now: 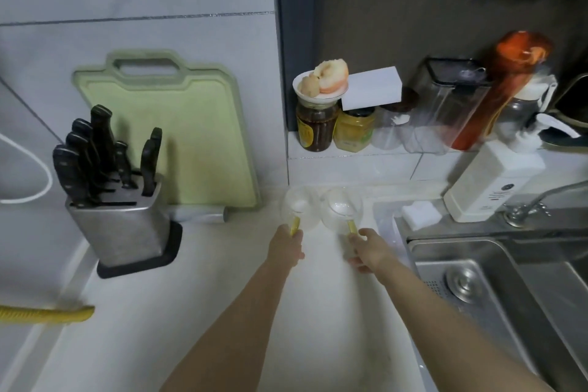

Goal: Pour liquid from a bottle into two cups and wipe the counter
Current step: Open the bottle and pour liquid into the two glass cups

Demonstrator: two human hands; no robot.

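Note:
Two clear glass cups with yellow handles stand side by side at the back of the white counter (331, 312). My left hand (286, 245) grips the yellow handle of the left cup (299, 205). My right hand (369, 251) holds the yellow handle of the right cup (342, 207). Both cups look empty, with white glare inside. A white rectangular bottle (490, 181) stands to the right behind the sink. A white sponge (420, 213) lies at the sink's back corner. An orange-capped bottle (506, 86) leans on the window ledge.
A knife block (117, 197) and a green cutting board (168, 134) stand at the left against the tiled wall. Jars (318, 124) and a clear pitcher (448, 102) crowd the ledge. The steel sink (496, 289) and faucet (534, 200) are at right. A yellow hose (47, 315) lies at left.

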